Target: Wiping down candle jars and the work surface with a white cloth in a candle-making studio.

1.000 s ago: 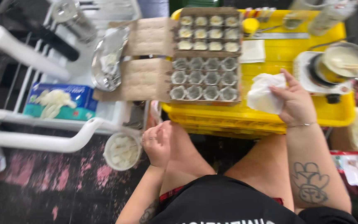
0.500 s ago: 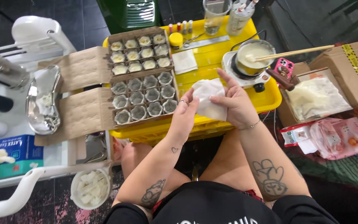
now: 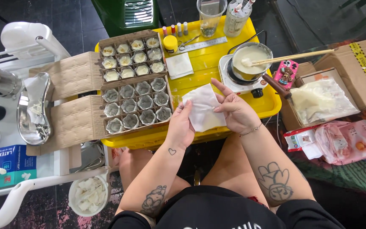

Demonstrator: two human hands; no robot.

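Dark tiled floor surrounds a low yellow tray table, seen from above by a seated person whose knees show below its near edge. Both hands meet over the table's near edge, just in front of the small white hotplate. The left hand and the right hand share one white tissue sheet: the left pinches its lower left side with thumb and fingers closed on it, while the right lies against its right side, fingers stretched flat along the sheet and thumb under it. The sheet is lifted off the table, slightly crumpled, partly covering the table's front rim.

On the hotplate stands a metal pot of pale creamy liquid with a wooden stick resting in it, the stick reaching out to the right past the table. Left of the hotplate sit two cardboard boxes: the nearer box holds rows of empty grey cups, the farther box holds cups filled with pale material. Between the farther box and the hotplate lies a folded white napkin. Behind the hotplate stand a clear plastic cup and a steel ruler. Right of the table, beside a pink phone, an open carton holds a clear bag.
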